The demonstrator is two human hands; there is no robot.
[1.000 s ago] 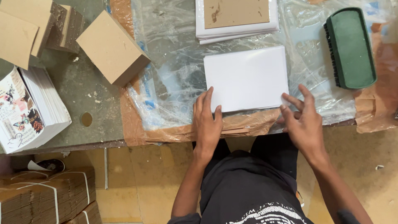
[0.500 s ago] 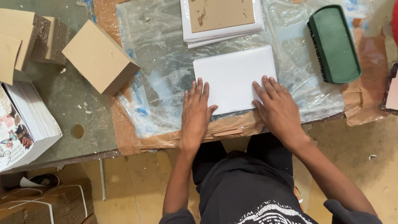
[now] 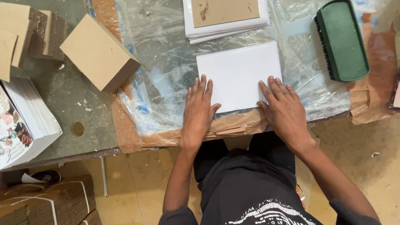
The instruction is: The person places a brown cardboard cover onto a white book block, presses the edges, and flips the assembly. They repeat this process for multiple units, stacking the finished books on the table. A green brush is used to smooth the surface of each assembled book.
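Observation:
A white rectangular sheet (image 3: 239, 73) lies flat on clear plastic film (image 3: 166, 71) at the table's near edge. My left hand (image 3: 200, 110) rests flat at the sheet's left near corner, fingers spread, thumb on the sheet's edge. My right hand (image 3: 283, 108) presses flat on the sheet's right near corner, fingers apart. Neither hand grips anything. Just beyond the sheet sits a stack of white sheets (image 3: 227, 23) with a brown board on top.
A green brush (image 3: 341, 39) lies at the right. A stack of brown boards (image 3: 98, 52) stands at the left, more boards (image 3: 29, 35) behind it. Printed booklets (image 3: 21, 121) are piled at far left. Bundled cardboard (image 3: 46, 204) sits on the floor.
Both hands have moved forward onto the white sheet's near corners and flattened there; my right hand slid left from the sheet's right edge. The view has shifted slightly.

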